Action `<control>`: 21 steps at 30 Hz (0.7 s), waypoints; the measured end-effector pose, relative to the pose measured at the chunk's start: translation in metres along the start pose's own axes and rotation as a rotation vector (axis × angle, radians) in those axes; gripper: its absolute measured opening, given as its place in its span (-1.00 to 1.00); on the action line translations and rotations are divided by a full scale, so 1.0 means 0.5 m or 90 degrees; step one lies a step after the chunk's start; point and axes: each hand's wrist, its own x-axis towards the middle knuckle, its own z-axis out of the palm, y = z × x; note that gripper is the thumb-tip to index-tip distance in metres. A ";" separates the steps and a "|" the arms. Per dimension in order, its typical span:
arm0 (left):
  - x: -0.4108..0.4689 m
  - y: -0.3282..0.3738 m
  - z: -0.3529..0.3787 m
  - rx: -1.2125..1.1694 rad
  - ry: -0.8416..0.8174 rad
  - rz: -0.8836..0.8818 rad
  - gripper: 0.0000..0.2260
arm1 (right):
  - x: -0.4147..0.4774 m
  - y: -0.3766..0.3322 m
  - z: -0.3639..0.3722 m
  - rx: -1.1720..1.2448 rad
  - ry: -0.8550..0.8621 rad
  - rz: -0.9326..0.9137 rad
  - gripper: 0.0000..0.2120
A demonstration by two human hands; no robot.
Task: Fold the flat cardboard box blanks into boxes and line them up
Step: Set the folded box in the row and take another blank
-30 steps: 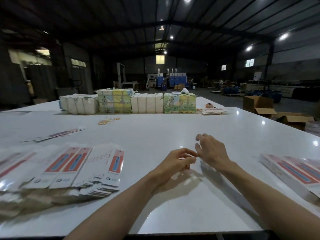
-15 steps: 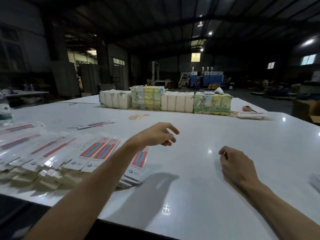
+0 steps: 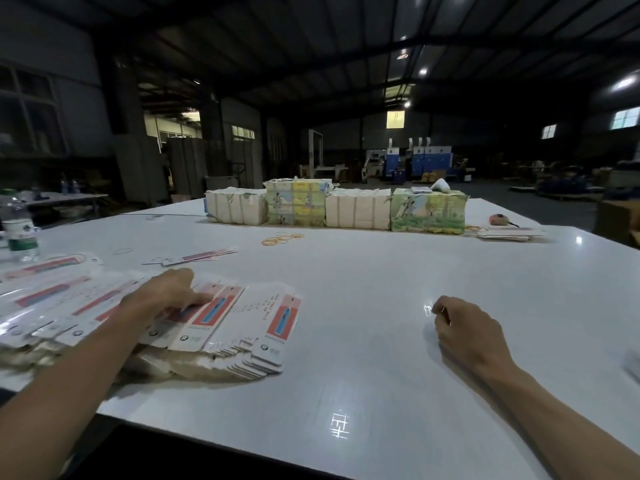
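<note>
I am looking down across a large white table [image 3: 381, 323] in a dim warehouse, with both bare forearms reaching into view from the near edge.

My left hand [image 3: 162, 296] lies on top of a fanned pile of flat box blanks [image 3: 242, 327] at the near left of the table. Its fingers [image 3: 202, 298] are stretched out toward the right and press on the top blanks. They are not curled round any of them, so the hand is released rather than grasping. The blanks are white with red and blue printed panels. They overlap like spread cards, and the pile runs off the left edge of view.

My right hand [image 3: 464, 329] rests on the bare tabletop at the near right, well apart from the pile. Its fingers are tucked in under the palm. I see it from the back, so I cannot tell whether it grasps anything.

A few loose blanks [image 3: 194, 256] lie beyond the pile, toward the middle left. Farther on, yellow rubber bands [image 3: 281, 238] are scattered on the table. Along the far side stand four bundles in a row, touching: a white bundle [image 3: 235, 206], a green and yellow printed bundle [image 3: 296, 202], a second white bundle [image 3: 356, 208] and a second printed bundle [image 3: 429, 212]. Just right of them lies a thin stack of flat pieces [image 3: 507, 233]. A water bottle [image 3: 20, 232] stands at the far left edge of the table.
</note>
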 end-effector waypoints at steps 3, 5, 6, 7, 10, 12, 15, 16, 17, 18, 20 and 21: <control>-0.006 0.006 -0.012 -0.005 0.020 -0.007 -0.28 | -0.003 0.001 -0.003 0.004 0.010 0.003 -0.78; -0.011 0.015 -0.022 0.006 0.043 -0.004 -0.31 | -0.004 0.002 -0.004 0.001 0.013 -0.003 -0.78; -0.014 0.018 -0.027 0.008 0.054 -0.004 -0.34 | -0.004 0.002 -0.004 -0.002 0.013 -0.006 -0.78; -0.016 0.021 -0.032 0.006 0.069 -0.004 -0.39 | -0.005 0.002 -0.005 -0.003 0.011 -0.006 -0.78; -0.025 0.027 -0.039 -0.007 0.107 0.000 -0.53 | -0.004 0.003 -0.006 0.003 0.001 0.001 -0.78; -0.032 0.029 -0.045 -0.022 0.094 0.001 -0.56 | -0.002 0.003 -0.005 0.010 -0.005 0.003 -0.77; -0.036 0.033 -0.063 -0.051 0.113 0.005 -0.57 | 0.000 0.005 -0.003 0.021 -0.008 0.010 -0.77; -0.037 0.039 -0.072 -0.075 0.141 0.021 -0.59 | 0.001 0.005 -0.002 0.026 -0.008 0.012 -0.77; -0.039 0.048 -0.083 -0.122 0.165 0.048 -0.61 | 0.002 0.005 -0.001 0.030 -0.008 0.013 -0.77; -0.045 0.062 -0.095 -0.195 0.174 0.084 -0.64 | 0.002 0.004 0.001 0.033 -0.008 0.012 -0.77; -0.066 0.107 -0.115 -0.389 0.122 0.157 -0.70 | 0.003 0.001 0.002 0.037 -0.010 0.010 -0.77; -0.077 0.136 -0.118 -0.476 0.071 0.186 -0.70 | 0.004 0.000 0.001 0.041 -0.011 0.011 -0.77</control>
